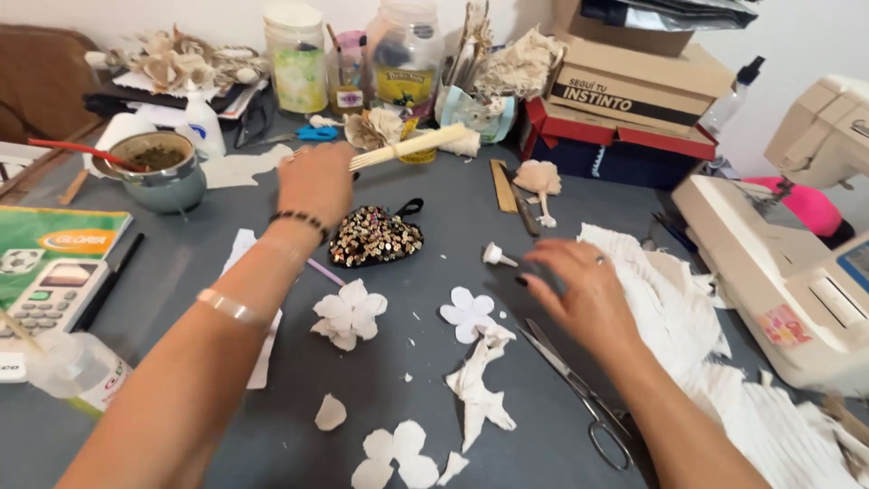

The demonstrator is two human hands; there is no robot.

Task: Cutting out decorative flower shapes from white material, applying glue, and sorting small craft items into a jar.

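Left hand: your left hand [315,181] was closed around a bundle of thin wooden sticks [412,146], far on the table, behind the sequined piece.
Sticks, material: pale, smooth, straight wood, many held together as one flat bunch.
Sticks, direction: the long axis ran from left to right and a little away from you; the free ends pointed to the right and far side, toward the jars.
Right hand: your right hand [579,285] was half open, palm down, fingers spread and a little blurred; I cannot tell if it held something. It was at the left edge of the white fabric.
White fabric: a crumpled, pleated white cloth [670,308] lay at the right, between your right hand and the sewing machine.
Scissors: metal scissors [579,398] with dark loops lay just beside your right forearm, the blades pointing far and left.
Paper flowers: a thick white flower [348,314] with many soft petals lay near the middle; a flat one [467,312] with five round petals lay to its right; another flat one [396,455] lay at the near edge.
Sequined piece: a dark, heart-like pad [374,239] covered with shiny gold sequins lay just near of your left hand.
Table: the grey table [199,299] had a smooth, matte surface.
Sewing machine: a cream plastic machine [797,281] stood at the far right.
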